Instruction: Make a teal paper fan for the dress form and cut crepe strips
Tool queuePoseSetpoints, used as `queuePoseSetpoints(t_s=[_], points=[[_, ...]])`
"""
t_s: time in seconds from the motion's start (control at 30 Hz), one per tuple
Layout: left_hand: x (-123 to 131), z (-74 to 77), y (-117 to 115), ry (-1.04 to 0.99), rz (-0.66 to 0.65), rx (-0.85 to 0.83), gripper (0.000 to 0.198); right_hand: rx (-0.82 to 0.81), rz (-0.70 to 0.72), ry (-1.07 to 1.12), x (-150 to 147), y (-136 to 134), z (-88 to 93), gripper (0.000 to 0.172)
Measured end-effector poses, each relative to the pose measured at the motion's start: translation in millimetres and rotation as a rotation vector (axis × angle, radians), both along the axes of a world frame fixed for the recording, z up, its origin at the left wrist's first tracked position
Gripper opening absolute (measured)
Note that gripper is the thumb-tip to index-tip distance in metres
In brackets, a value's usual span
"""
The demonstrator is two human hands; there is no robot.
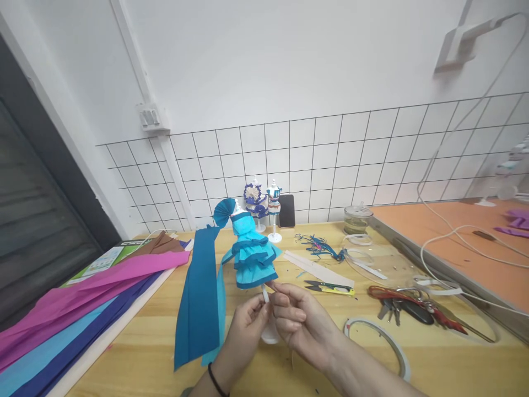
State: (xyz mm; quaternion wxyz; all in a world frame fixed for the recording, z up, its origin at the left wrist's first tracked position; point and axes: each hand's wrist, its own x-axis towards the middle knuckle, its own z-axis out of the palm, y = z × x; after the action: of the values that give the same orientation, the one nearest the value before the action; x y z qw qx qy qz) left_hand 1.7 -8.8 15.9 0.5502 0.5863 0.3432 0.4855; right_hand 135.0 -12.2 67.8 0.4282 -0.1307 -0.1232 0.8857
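A miniature white dress form wears a tiered light-blue crepe-paper dress with darker blue edging and a pleated fan at its shoulder. The form leans slightly left. My left hand is closed, thumb and fingers around the stand's white pole below the skirt. Curled and pinched, the fingers of my right hand meet the skirt's lower right hem; the exact contact is partly hidden. Beneath the hands shows part of the round white base. Left of the dress, a dark teal paper strip lies over lighter blue paper.
Yellow-handled thread snips, a pale strip, paper shreds, keys and a tape roll lie to the right. Two other dressed forms and a phone stand behind. Coloured crepe sheets cover the left side.
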Motion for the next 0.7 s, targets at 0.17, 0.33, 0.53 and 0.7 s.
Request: queuePoseSetpoints(t_s=[0.17, 0.33, 0.53, 0.7], points=[[2.5, 3.1, -3.0, 0.028, 0.0, 0.006, 0.027, 0.015, 0.004, 0.081, 0.9, -0.5, 0.4, 0.026], [3.5, 2.7, -3.4, 0.015, -0.004, -0.011, 0.027, 0.026, 0.035, 0.104, -1.9, -0.5, -4.1, 0.023], [4.6, 3.1, -4.1, 0.033, -0.013, -0.011, 0.026, 0.048, 0.024, 0.103, -1.0, -1.8, -2.7, 0.024], [5.1, 3.7, -5.2, 0.023, -0.019, 0.004, 0.025, 0.067, 0.019, 0.063, -2.2, -3.5, -1.0, 0.025]])
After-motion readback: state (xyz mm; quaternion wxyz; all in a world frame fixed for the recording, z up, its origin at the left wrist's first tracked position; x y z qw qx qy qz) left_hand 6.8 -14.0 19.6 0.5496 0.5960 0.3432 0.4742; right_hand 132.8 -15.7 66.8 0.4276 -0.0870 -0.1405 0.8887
